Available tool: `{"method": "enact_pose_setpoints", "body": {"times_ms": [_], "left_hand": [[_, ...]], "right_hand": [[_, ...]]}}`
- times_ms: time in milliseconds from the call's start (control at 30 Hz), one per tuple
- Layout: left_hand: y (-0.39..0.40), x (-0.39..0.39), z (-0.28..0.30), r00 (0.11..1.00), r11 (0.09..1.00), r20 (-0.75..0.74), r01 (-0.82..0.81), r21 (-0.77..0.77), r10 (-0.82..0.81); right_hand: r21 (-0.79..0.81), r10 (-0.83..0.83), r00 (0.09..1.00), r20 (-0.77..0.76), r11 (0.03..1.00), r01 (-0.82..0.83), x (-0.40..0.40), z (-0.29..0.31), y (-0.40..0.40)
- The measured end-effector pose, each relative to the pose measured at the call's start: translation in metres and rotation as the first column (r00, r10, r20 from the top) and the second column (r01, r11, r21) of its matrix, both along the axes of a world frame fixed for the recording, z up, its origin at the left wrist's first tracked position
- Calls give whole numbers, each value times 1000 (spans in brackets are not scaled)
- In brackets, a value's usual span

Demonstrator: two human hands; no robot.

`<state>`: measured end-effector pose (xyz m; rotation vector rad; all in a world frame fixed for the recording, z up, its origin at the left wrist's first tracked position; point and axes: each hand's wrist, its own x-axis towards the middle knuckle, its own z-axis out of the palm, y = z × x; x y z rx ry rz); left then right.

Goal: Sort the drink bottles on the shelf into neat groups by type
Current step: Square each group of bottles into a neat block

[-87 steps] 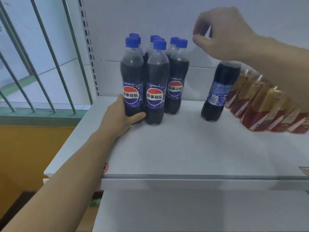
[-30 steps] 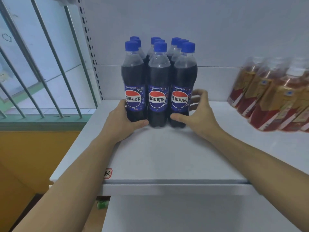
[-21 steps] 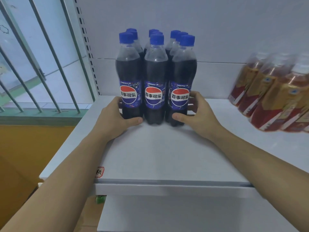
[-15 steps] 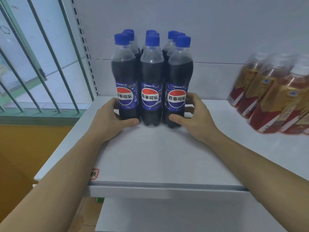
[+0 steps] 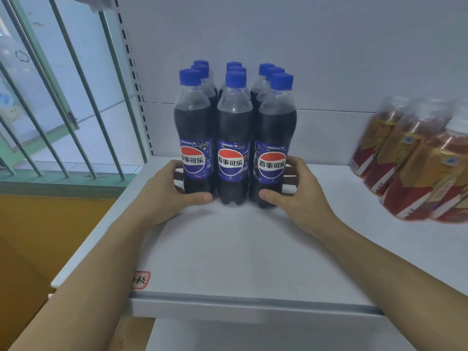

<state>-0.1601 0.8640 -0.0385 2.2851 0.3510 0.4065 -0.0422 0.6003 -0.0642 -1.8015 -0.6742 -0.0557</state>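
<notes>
A white shelf backed by a pale panel is being viewed from above, with a barred window standing off to the left. The left hand is being pressed against the base of the front-left cola bottle, thumb laid along the front and the other digits curled round the outer side, while the right hand is being cupped in mirror fashion round the front-right cola bottle; neither bottle is being lifted, and both hands are being held as a bracket rather than a full grasp. The hold is judged to be a squeeze from both flanks, so that the cola bottles are being drawn into a tight upright block of three rows, labels facing forward. Well apart to the right, the tea bottles with red and gold labels are being kept as a separate group. These are being blurred and cut off by the frame edge, so their number cannot be told. The rear colas are being hidden save for their blue caps, and the fingertips behind the block cannot be seen.
</notes>
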Motion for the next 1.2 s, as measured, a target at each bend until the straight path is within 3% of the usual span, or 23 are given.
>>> {"method": "enact_pose_setpoints", "body": {"times_ms": [133,167,233,267,300,333,400,467,533,667,833,933,1100,1200], "left_hand": [[29,-4,31,945,942,-326,113,316,-4],[39,4,39,960,935,-279,81,345,20],[49,29,48,993,950,-11,-110,290,119],[47,44,47,979,972,118,-184,150,167],[40,57,45,958,976,191,-198,-92,213],[29,66,42,951,913,199,-147,-380,236],[15,77,26,973,650,144,-7,-760,179],[11,82,9,981,510,150,68,-857,121],[9,85,2,975,491,205,140,-860,81],[12,89,-2,962,525,273,227,-820,12],[17,91,-5,962,523,272,215,-825,33],[17,90,-6,964,504,261,202,-840,48],[12,91,-3,965,490,228,137,-861,130],[10,91,-3,953,483,254,147,-863,163]], "right_hand": [[198,-119,992,34,974,110,2,31,-7],[263,-171,984,41,952,154,9,44,-5],[323,-245,969,-27,915,240,29,68,4],[325,-265,960,-89,904,279,39,76,12],[325,-259,951,-168,896,301,48,79,21],[339,-208,941,-266,894,294,54,78,30],[407,-14,894,-449,887,218,57,64,47],[452,129,801,-585,872,189,54,43,56],[452,176,748,-640,873,182,57,31,59],[454,130,785,-606,866,208,65,23,62],[430,104,768,-632,872,236,67,16,63],[451,119,857,-501,881,141,67,10,53],[285,-43,739,-673,906,312,64,28,63],[338,12,735,-678,893,296,67,23,65]]}}
